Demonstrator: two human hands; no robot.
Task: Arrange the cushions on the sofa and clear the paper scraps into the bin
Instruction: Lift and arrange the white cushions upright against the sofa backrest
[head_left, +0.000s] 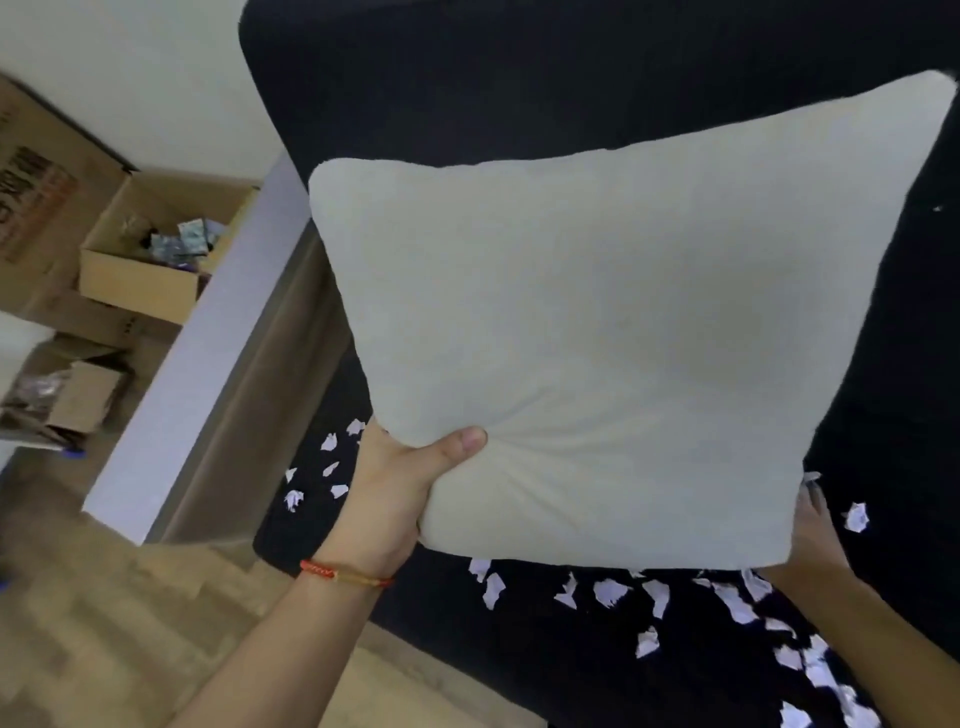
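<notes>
Cushion (623, 338) mid-frame, held above sofa (519, 78); left hand (405, 483) pinching lower corner, right hand (815, 525) mostly hidden behind lower right edge, grip unclear. Risk: setting it down onto paper scraps (727, 603), trapping them. Cardboard boxes (140, 270) upper left, wooden floor (130, 623) lower left.

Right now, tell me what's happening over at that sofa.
A person is holding a cream cushion up in the air over the dark sofa. The left hand grips its lower corner, thumb on the front; the right hand is at the other lower corner, mostly hidden behind it. White paper scraps lie scattered across the sofa seat, not yet cleared. Open cardboard boxes stand on the floor to the left. No bin is in view.
</notes>
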